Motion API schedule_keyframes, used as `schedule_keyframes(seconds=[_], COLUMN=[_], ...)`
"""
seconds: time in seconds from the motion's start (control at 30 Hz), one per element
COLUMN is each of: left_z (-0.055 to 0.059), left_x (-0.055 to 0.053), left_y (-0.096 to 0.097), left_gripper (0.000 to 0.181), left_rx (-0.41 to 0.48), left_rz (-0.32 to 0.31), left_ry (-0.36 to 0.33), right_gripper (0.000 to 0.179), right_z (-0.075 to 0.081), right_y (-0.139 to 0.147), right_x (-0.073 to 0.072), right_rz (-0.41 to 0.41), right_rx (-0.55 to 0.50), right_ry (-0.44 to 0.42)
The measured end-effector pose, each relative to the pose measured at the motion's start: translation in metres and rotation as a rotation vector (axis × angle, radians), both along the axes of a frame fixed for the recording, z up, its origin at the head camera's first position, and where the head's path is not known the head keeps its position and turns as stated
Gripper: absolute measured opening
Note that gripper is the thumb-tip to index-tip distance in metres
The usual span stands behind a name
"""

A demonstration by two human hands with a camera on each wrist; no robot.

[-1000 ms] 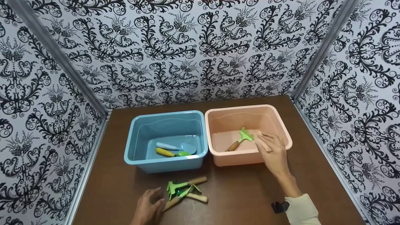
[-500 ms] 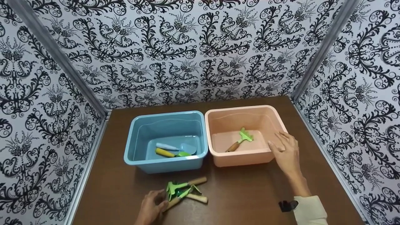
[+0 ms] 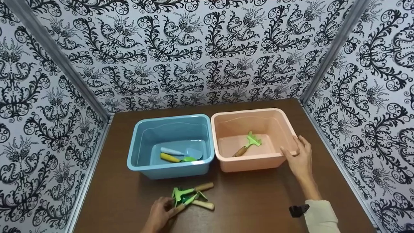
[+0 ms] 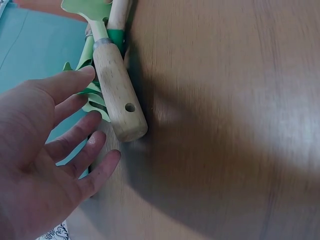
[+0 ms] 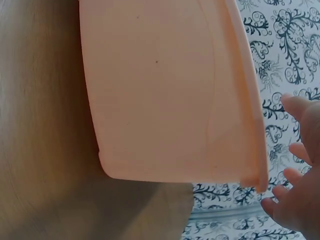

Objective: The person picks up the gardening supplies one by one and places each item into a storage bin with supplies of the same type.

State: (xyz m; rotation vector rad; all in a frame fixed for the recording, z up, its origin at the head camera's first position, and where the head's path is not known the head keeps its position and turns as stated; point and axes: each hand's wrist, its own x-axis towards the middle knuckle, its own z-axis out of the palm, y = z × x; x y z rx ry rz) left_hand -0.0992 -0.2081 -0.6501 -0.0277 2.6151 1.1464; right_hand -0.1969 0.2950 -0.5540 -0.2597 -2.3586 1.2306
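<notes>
A small pile of garden tools lies on the table: a green hand rake with a wooden handle, a green-headed tool and a pale wooden handle. My left hand is at the pile's left side. In the left wrist view its fingers are spread beside a wooden handle; whether they touch it I cannot tell. My right hand is at the front right corner of the peach bin, holding nothing. Inside that bin lies another green hand rake.
A blue bin stands left of the peach one, sides nearly touching. It holds a light blue trowel and a yellow-handled tool with a green head. Patterned walls enclose the brown table.
My right hand has moved from above the peach bin rightward to its front corner. My left hand has come closer to the tool pile. The tools and bins lie as before.
</notes>
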Motion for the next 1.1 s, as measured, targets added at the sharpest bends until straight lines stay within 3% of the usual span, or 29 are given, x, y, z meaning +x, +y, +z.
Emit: schedule_keyframes(seconds=[0.37, 0.53, 0.73, 0.93, 1.1], left_z=[-0.004, -0.003, -0.004, -0.003, -0.002], left_x=[-0.003, -0.005, -0.006, -0.006, -0.004], left_y=[-0.001, 0.003, 0.007, 0.004, 0.005], left_gripper=[0.036, 0.029, 0.034, 0.026, 0.017], left_rx=[0.028, -0.008, -0.065, -0.032, -0.023], left_rz=[-0.016, -0.009, -0.017, -0.026, 0.007], left_ry=[-0.022, -0.041, -0.023, -0.102, -0.115], right_gripper=[0.080, 0.086, 0.090, 0.092, 0.092], right_z=[-0.008, -0.010, -0.013, -0.020, -0.025], right_y=[0.005, 0.004, 0.007, 0.010, 0.012], right_x=[-0.006, -0.008, -0.009, -0.010, -0.010], right_rz=[0.038, 0.063, 0.072, 0.061, 0.072], right_rx=[-0.074, -0.101, -0.106, -0.095, -0.111], right_ry=[-0.075, -0.098, -0.089, -0.096, -0.084])
